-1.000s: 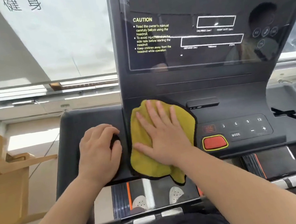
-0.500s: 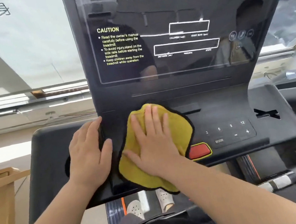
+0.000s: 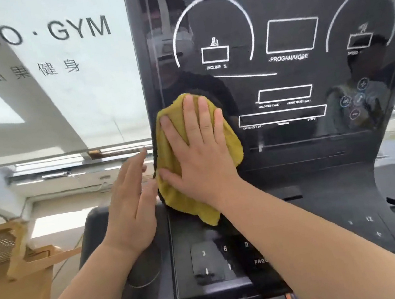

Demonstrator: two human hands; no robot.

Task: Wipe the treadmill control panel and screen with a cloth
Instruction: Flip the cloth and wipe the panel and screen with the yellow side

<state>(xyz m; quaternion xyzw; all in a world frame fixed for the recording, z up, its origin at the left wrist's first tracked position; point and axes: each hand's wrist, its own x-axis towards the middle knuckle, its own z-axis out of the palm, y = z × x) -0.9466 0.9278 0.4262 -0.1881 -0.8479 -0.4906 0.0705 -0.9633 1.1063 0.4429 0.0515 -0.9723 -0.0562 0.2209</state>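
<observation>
Cloth, yellow, lies flat against the lower left of the screen, above the control panel. Right grip presses it there, fingers spread and straight. Left grip hovers just beside the screen's left edge, fingers straight and together, holding nothing; whether it touches is unclear.

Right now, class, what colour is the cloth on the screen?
Mustard yellow; the cloth shows best in the head view, under the right hand.
</observation>
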